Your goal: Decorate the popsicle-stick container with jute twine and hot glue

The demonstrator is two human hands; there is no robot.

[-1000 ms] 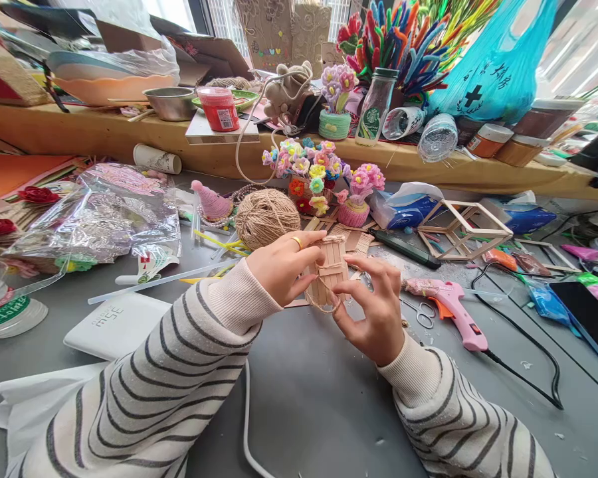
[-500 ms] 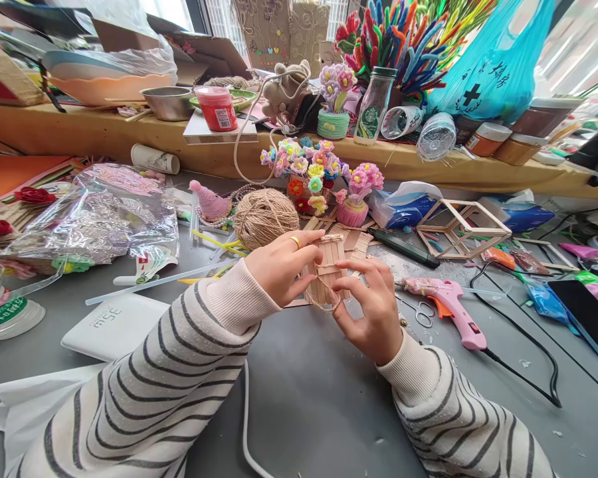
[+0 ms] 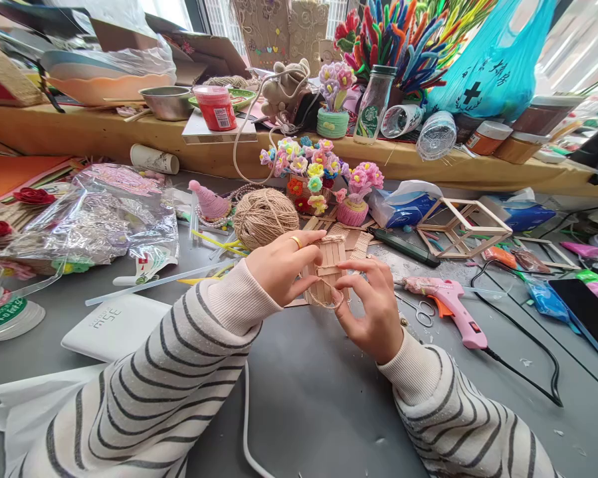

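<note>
A small panel of pale wooden sticks (image 3: 331, 252) is propped up between my hands over the grey table. My left hand (image 3: 286, 265), with a ring on one finger, is closed on the panel's left side. A loop of jute twine (image 3: 323, 304) hangs across the panel's lower part. My right hand (image 3: 371, 305) pinches the twine between thumb and finger, its other fingers against the panel's right edge. Just behind my left hand sits a ball of jute twine (image 3: 266, 218). Part of the panel is hidden by my fingers.
To the right lie small scissors (image 3: 421, 312), a pink glue gun (image 3: 451, 305) with a black cord, and a dark green utility knife (image 3: 403, 247). A stick frame (image 3: 463, 228) stands behind them. On the left are a white power bank (image 3: 114, 326) and a clear plastic bag (image 3: 99, 219).
The twine loop has shifted slightly to the right across the panel with my right fingertips. My left hand stays on the panel almost unmoved.
</note>
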